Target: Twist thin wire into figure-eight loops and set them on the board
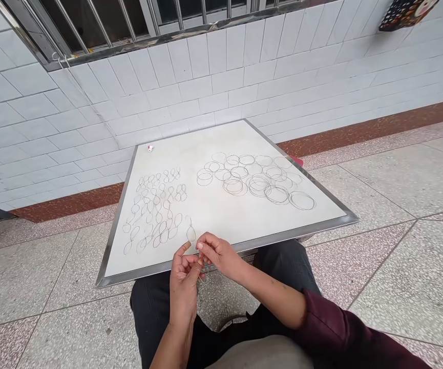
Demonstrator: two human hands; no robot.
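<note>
1. As I read the feed, the left hand (185,282) and right hand (220,254) meet at the near rim of the board (290,234), the right hand nearer the board.
2. Both hands' fingers (199,247) are closed, apparently pinching a thin wire (205,277); the exact grip is too fine to see.
3. A narrow loop (191,233) sits just beyond the fingers, up and left, long axis pointing away from me.
4. Farther along the board lie figure-eight loops (155,215) on the left and rings (252,177) on the right.

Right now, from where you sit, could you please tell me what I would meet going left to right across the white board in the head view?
left metal rim of the white board → small figure-eight wire loops → round wire rings → right metal corner of the board
</note>
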